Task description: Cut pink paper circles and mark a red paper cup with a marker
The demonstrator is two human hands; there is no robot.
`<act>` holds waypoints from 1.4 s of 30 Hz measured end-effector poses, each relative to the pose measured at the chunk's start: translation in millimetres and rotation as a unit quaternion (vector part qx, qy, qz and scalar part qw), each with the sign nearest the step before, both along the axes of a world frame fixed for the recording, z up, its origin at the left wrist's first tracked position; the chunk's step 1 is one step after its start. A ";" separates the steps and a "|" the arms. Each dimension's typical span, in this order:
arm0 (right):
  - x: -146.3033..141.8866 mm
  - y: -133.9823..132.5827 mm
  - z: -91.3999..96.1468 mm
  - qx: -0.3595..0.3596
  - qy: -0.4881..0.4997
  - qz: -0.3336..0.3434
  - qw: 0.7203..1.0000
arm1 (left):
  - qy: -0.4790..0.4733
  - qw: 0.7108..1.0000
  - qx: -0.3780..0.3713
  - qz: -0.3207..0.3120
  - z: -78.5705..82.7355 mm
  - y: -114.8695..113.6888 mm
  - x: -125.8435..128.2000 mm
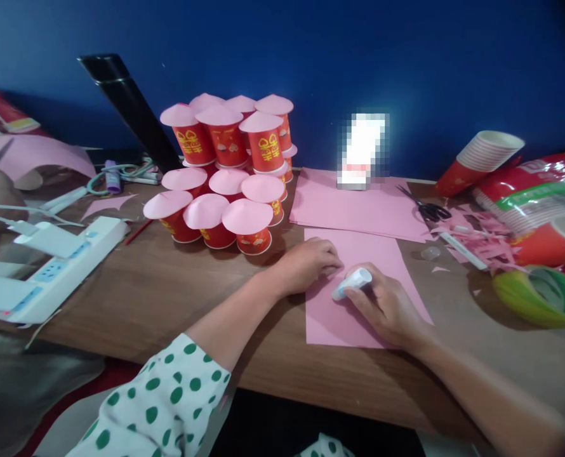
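In front of you there is a plain blue wall (311, 57), paler on the left and darker toward the right. A brown table (134, 285) with wood grain stands before you, near this wall; under its front edge, it is mostly dark.

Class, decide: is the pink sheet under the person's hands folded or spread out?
Spread out: the pink sheet lies flat on the table, no crease showing, though the right hand hides part of it.

On table (144, 292): power strip (50, 271), lower left; paper-topped cups (228, 181), left of centre; paper sheet (327, 317), centre, beneath glue stick (353, 284); paper stack (353, 212), behind sheet; scissors (430, 211), at stack's right end; tape roll (518, 293), right edge.
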State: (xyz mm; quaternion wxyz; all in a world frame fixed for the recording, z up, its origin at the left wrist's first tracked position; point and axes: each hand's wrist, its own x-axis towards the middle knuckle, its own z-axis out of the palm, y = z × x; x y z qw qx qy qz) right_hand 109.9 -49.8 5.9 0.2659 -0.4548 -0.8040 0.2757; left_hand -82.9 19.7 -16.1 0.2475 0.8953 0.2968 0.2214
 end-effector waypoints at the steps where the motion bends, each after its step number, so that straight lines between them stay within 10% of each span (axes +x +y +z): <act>1: -0.1 -0.1 -0.7 0.002 -0.001 0.002 1.000 | -0.004 1.000 -0.001 0.000 0.0 -0.1 0.2; 42: -4.6 -0.8 -7.7 0.044 -0.041 0.002 0.998 | 0.020 0.999 0.024 0.009 0.8 -1.0 1.8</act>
